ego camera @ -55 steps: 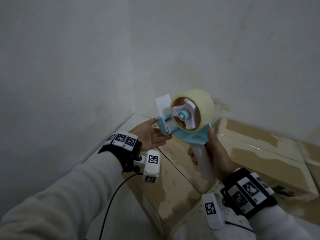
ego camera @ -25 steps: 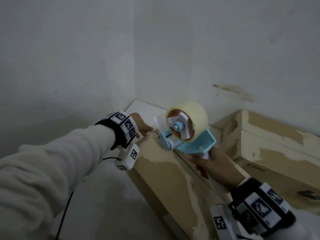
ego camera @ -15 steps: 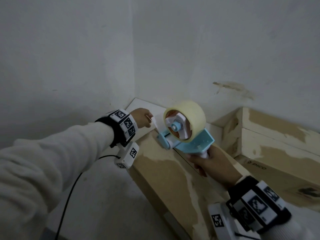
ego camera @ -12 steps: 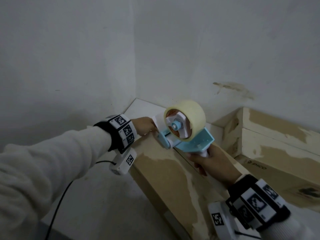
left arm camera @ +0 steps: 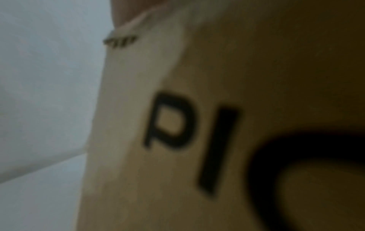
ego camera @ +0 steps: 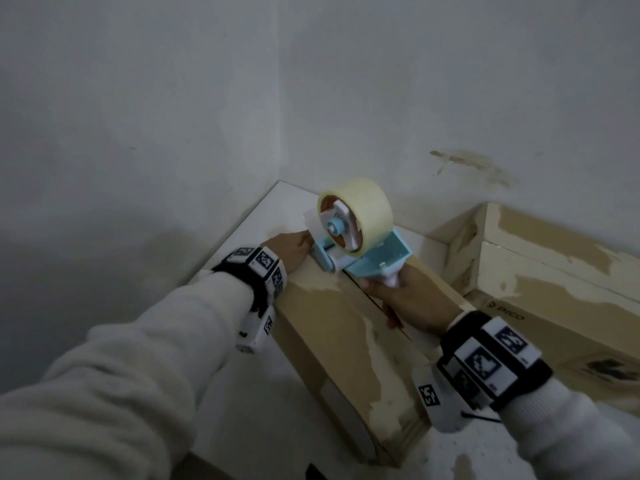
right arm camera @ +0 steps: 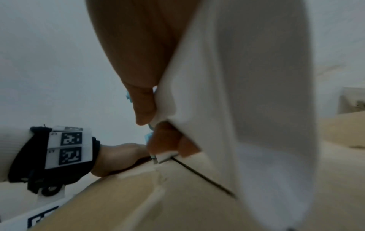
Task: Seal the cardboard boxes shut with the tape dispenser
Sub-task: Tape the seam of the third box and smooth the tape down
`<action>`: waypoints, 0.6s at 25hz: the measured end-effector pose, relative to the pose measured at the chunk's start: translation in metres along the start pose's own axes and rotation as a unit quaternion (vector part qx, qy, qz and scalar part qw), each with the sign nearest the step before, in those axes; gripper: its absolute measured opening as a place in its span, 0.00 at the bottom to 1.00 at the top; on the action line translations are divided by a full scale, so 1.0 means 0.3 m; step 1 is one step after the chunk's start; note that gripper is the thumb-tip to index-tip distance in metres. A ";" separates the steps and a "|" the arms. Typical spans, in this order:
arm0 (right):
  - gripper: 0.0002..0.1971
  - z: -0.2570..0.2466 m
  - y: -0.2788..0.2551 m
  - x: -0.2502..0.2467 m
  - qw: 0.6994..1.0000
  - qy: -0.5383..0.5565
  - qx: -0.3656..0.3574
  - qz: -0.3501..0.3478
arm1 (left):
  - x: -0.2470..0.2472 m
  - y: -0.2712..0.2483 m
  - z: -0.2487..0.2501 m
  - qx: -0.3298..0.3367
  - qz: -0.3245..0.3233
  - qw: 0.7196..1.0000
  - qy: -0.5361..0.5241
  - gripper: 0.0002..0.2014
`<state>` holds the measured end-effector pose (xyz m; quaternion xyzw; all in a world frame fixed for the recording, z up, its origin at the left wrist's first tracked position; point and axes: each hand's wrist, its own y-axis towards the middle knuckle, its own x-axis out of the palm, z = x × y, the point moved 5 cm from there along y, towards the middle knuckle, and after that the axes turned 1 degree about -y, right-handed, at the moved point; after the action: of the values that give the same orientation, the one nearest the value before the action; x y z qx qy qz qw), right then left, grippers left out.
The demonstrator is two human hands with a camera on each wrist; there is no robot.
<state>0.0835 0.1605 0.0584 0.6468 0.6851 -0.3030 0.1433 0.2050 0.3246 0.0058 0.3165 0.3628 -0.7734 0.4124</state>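
Observation:
A tape dispenser (ego camera: 358,237), light blue with a cream tape roll, rests nose-down on the far end of a long cardboard box (ego camera: 329,334), over its centre seam (right arm camera: 203,175). My right hand (ego camera: 408,296) grips the dispenser's white handle (right arm camera: 247,109), fingers wrapped round it. My left hand (ego camera: 289,249) lies on the box's far left corner, right beside the dispenser's nose. Its fingers are hidden behind the dispenser. The left wrist view is filled by the box's printed side (left arm camera: 217,78), with only a blurred bit of finger and pale tape at the top edge.
The box sits on a white surface (ego camera: 277,209) pushed into a corner between two white walls. A second cardboard box (ego camera: 554,271) stands close on the right, higher than the first. A cable (ego camera: 481,418) trails from my right wrist.
The dispenser has come down from mid-air onto the box's far end. My left hand, which pinched the loose tape end, has dropped onto the box corner beside the nose.

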 end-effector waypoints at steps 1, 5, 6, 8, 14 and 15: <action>0.05 0.004 -0.003 -0.002 1.000 -0.006 -0.002 0.001 | 0.007 0.004 -0.002 -0.006 0.007 1.000 0.012 0.20; 0.05 0.019 -0.060 -0.023 1.000 -0.002 -0.015 -0.001 | 0.009 0.014 -0.010 -0.023 0.021 0.999 0.031 0.23; 0.07 0.040 -0.099 -0.039 1.000 0.004 -0.014 0.002 | 0.010 0.016 -0.013 -0.020 0.018 0.999 0.032 0.25; 0.08 0.107 -0.197 -0.068 1.000 0.028 0.005 0.010 | 0.014 0.021 -0.024 -0.009 0.001 0.999 0.036 0.28; 0.01 0.293 -0.383 -0.074 0.993 0.107 0.019 0.039 | 0.005 0.008 0.008 -0.009 -0.008 0.999 0.043 0.25; 0.03 0.300 -0.372 -0.068 0.993 0.107 0.007 0.048 | -0.003 0.004 0.017 -0.012 -0.015 0.998 0.055 0.26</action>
<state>-0.0402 0.0923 0.0262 0.7089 0.6624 -0.2290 0.0791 0.2054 0.3203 0.0088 0.3483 0.3985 -0.7567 0.3838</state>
